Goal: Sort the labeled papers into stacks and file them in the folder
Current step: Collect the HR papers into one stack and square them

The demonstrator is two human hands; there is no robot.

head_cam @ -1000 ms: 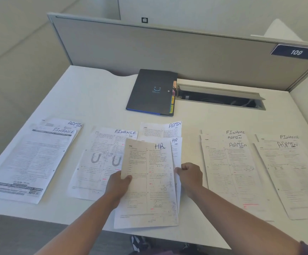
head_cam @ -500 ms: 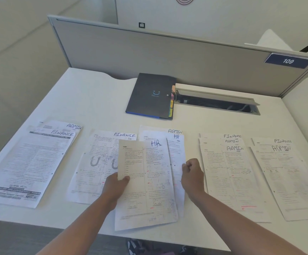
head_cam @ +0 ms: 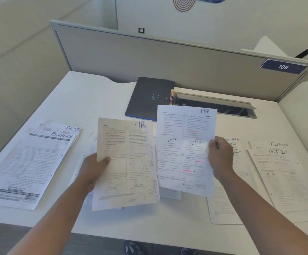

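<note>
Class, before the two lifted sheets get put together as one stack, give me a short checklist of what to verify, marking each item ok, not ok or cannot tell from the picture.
1. Labels match: cream HR sheet and white HR sheet both read HR. Ok.
2. Left hand grips the cream sheet's left edge. Ok.
3. Right hand pinches the white sheet's right edge. Ok.
4. Each hand holds only one sheet. Cannot tell.
5. Other piles sorted: the left pile shows both FINANCE and ADMIN. Not ok.
6. Folder open for filing: it lies closed by the partition. Not ok.
</note>
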